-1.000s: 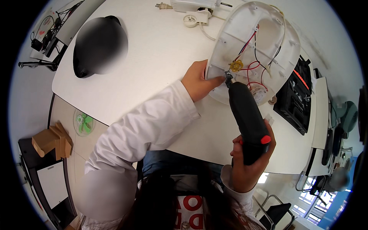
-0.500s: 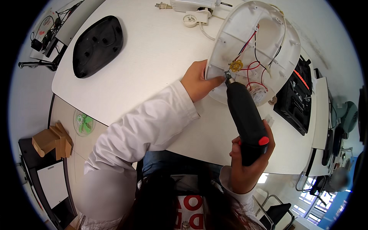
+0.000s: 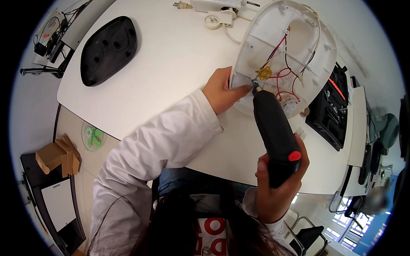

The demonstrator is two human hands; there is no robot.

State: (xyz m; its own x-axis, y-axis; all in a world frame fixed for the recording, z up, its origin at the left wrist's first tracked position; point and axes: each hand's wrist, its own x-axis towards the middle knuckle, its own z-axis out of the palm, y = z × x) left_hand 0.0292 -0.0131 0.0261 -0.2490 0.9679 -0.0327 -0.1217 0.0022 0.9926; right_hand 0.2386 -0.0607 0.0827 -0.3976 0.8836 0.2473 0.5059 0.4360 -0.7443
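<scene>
The left arm (image 3: 156, 143), in a long, wrinkly white cloth sleeve, bends and reaches far out in front, slanting up to the right, and its bare left hand (image 3: 222, 91) has the thumb stretched sideways over the top while the other fingers are mostly hidden. The bare right hand (image 3: 278, 197) is lower down and closer to the body, its fingers curled round in a grip and its thumb pointing up.
</scene>
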